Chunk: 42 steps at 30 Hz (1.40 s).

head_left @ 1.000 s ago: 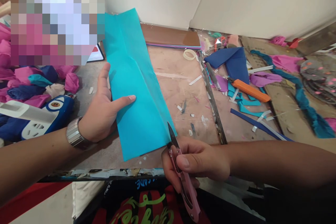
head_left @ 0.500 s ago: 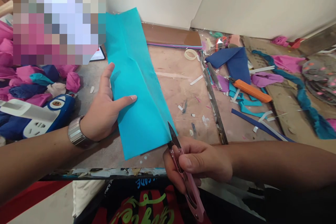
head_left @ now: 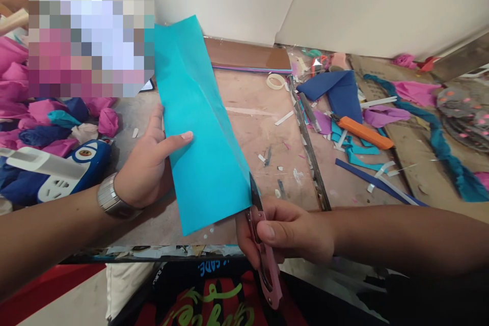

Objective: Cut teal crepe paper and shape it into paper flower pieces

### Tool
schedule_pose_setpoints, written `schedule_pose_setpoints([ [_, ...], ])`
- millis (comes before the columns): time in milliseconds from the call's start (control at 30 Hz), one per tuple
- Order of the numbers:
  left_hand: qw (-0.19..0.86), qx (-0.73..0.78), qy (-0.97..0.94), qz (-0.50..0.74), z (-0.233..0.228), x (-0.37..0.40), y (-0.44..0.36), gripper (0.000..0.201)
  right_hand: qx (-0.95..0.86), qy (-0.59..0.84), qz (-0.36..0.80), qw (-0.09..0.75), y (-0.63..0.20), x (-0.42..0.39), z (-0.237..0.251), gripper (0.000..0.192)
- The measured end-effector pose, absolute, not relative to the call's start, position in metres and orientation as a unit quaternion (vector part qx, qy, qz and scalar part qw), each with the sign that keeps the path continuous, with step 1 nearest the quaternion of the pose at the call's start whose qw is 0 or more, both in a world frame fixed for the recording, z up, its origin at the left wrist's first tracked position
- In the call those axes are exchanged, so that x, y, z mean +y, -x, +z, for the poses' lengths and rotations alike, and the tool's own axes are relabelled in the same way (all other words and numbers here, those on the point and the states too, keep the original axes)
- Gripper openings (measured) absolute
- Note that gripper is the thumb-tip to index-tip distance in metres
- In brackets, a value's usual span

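A long folded turquoise sheet (head_left: 202,147), paper or thin fabric, is held up over the table. My left hand (head_left: 147,158) grips its left edge, thumb lying on the front and the other fingers partly hidden at its side and back. In my right hand (head_left: 282,229) is a pair of pink thread snips (head_left: 269,270) with dark blades. The blades point up at the sheet's lower right corner, one blade behind the sheet. Whether they touch it I cannot tell.
A brown stack of sheets (head_left: 248,56) lies along the wall, with a tape roll (head_left: 275,81) in front. To the right are an orange-handled cutter (head_left: 364,132), a navy strip (head_left: 346,94) and scraps. A blue-and-white power strip (head_left: 72,170) and pink crumpled pieces (head_left: 109,121) lie left.
The snips have turned more upright, and their blades have moved onto the sheet's lower right edge, one passing behind it. My left hand and the sheet have shifted slightly.
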<state>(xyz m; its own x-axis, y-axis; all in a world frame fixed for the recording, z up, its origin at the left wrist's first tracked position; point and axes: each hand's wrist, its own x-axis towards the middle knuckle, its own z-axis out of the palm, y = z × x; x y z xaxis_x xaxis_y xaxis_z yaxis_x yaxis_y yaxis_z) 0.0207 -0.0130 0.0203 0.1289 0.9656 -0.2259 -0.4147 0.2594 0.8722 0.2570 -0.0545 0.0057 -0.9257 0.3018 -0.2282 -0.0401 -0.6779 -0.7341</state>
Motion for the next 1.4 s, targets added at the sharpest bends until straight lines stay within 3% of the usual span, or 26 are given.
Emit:
schedule_pose_setpoints([
  [300,0.738,0.412,-0.233,0.481,0.028,-0.017,-0.023,0.054,-0.461,0.145,0.861,0.161,-0.255,-0.054,0.007,0.052],
  [433,0.789,0.372,-0.182,0.453,0.024,-0.024,-0.019,0.051,-0.464,0.156,0.858,0.155,-0.256,-0.054,0.007,0.052],
  [567,0.863,0.312,-0.204,0.341,0.017,-0.033,-0.016,0.058,-0.477,0.154,0.851,0.158,-0.256,-0.054,0.009,0.053],
  [700,0.876,0.302,-0.232,0.297,0.018,-0.038,-0.018,0.045,-0.484,0.150,0.843,0.181,-0.256,-0.055,0.007,0.051],
  [900,0.862,0.322,-0.208,0.332,0.016,-0.035,-0.019,0.071,-0.465,0.092,0.852,0.222,-0.258,-0.058,-0.003,0.048],
  [1133,0.868,0.318,-0.186,0.333,0.011,-0.035,-0.016,0.076,-0.412,0.095,0.894,0.149,-0.262,-0.056,-0.002,0.044],
  [1400,0.868,0.323,-0.174,0.333,0.009,-0.034,-0.016,0.082,-0.370,0.123,0.907,0.159,-0.261,-0.061,-0.002,0.051],
])
